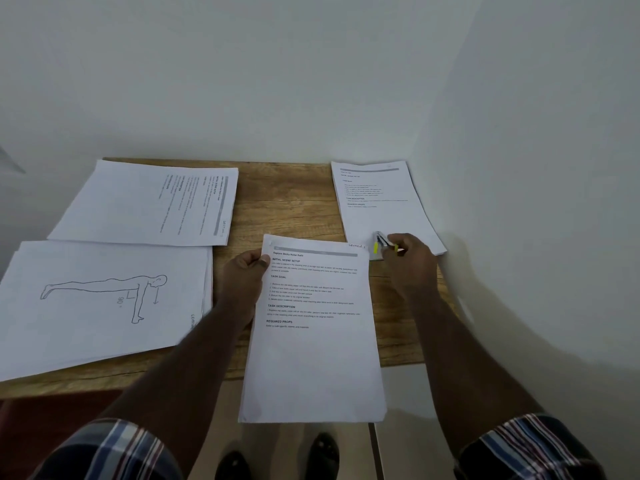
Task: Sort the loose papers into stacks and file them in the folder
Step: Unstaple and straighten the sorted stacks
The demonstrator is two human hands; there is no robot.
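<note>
While my left hand (246,271) pinches the top-left corner of the held sheaf (313,327), thumb on the printed face, the sheets hang at 6 o'clock, lower half past the counter (287,199) edge and unsupported. My right hand (408,258) is curled around a small metal clip with a yellow-green part (381,244), at the sheaf's top-right corner. I cannot tell if the clip already bites the paper.

Stacks on the counter: text stack (149,206) at 10 o'clock, turned sideways; drawing stack (100,306) with a plank-pose figure at 9 o'clock, its near edge overhanging; third stack (381,202) at 1 o'clock against the wall. No folder in view.

Judgement: sorting looks mostly done; the step in hand seems to be fastening this sheaf.

Risks:
- One-corner pinch: sheets could fan or slip, so the clip misses the lower ones.
- Clip set crooked or too near the edge could work loose.
- My right forearm passes near the 1 o'clock stack; a brush could skew it.
- The overhanging drawing stack could slide off if nudged.
</note>
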